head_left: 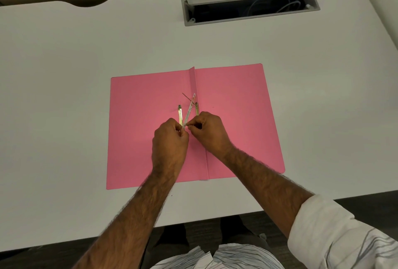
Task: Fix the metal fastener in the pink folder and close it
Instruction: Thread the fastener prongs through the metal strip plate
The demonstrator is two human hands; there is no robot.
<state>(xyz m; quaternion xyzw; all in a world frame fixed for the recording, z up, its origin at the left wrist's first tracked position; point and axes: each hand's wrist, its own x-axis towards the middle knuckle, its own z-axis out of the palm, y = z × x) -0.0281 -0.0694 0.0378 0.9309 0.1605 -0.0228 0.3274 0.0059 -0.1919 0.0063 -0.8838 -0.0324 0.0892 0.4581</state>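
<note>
Head view, hands (187,127) pinching metal fastener (189,111), open pink folder (237,118) mid-desk (86,53)

Bare desk (64,96) lies open on all 4 sides of the pink folder (237,118), the only break being the open cable hatch (249,5) near the far edge, well apart from the folder.

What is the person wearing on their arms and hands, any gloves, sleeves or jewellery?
No gloves, rings or watch show: the left hand and right hand are bare, as are both hairy forearms. The right arm has a white cuffed sleeve with thin grey-blue wavy lines, rolled up to near the elbow. No sleeve shows on the left arm.
</note>
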